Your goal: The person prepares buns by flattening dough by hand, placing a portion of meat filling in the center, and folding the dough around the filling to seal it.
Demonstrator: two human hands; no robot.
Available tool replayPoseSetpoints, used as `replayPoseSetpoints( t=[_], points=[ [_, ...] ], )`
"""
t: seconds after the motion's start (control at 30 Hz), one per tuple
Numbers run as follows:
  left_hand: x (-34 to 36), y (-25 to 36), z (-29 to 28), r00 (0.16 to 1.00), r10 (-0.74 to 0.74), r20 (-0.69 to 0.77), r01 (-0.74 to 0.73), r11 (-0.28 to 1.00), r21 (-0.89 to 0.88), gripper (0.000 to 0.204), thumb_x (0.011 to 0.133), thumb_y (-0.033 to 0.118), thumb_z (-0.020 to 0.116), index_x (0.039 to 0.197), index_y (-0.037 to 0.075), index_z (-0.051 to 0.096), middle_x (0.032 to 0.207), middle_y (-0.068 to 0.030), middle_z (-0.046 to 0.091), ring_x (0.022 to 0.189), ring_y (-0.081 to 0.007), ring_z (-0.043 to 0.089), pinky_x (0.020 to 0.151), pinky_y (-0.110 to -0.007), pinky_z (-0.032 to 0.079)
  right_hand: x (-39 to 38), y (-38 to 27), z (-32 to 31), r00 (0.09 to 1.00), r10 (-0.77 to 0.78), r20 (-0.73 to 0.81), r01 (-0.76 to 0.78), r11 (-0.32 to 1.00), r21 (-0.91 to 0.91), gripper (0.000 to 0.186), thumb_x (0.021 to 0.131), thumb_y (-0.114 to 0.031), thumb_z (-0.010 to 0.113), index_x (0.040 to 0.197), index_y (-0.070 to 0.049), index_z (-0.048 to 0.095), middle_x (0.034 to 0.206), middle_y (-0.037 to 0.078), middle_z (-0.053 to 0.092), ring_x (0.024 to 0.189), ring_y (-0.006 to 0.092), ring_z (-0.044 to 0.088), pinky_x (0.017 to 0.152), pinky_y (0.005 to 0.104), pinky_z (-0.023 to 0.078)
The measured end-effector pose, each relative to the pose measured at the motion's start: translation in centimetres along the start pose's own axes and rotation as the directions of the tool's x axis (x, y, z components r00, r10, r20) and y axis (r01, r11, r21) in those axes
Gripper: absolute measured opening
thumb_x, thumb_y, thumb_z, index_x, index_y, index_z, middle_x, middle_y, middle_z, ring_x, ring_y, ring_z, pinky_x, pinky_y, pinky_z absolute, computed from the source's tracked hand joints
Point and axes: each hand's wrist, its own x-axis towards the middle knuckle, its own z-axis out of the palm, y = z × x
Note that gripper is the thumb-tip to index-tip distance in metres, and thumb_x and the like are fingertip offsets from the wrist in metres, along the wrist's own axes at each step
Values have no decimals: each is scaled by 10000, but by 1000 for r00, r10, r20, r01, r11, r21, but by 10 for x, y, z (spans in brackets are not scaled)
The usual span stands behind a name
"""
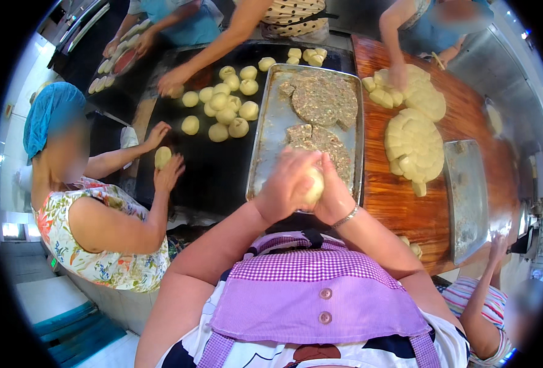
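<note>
A pale ball of dough [313, 187] sits between my two hands, over the near end of a metal tray. My left hand [282, 184] curls over its left side, the fingers a little smeared by motion. My right hand [336, 191], with a metal band on the wrist, cups the ball from the right, thumb pointing up. Beyond them on the tray [270, 116] lie two slabs of speckled brown filling [324, 98], the nearer one partly hidden by my hands.
Left of the tray, several round dough balls [227, 115] rest on a black worktop [192, 178]. Cut dough pieces [413, 144] and an empty-looking metal tray [467, 202] lie on the wooden table [375, 211] at right. Co-workers handle dough at left and across the table.
</note>
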Motion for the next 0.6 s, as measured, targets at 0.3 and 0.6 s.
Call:
replayPoseSetpoints(
  t=[0.3,0.6],
  points=[
    [-13,-3,11,980,-101,-172,76,986,-147,231,887,131,605,1066,-10,643,1137,-184,624,1004,-359,619,952,-455,467,25,34,5,968,-239,-77,241,970,21,709,995,-653,236,1314,-85,513,1164,64,611,1110,177,604,925,327,513],
    [-7,9,-19,999,-18,-50,33,950,309,406,897,236,605,1236,14,614,1196,-178,608,1145,-367,556,1052,-496,367,42,30,1,1000,-8,-6,9,955,296,661,992,-650,284,1315,-123,517,1237,101,609,1140,241,606,955,401,510]
  ],
)
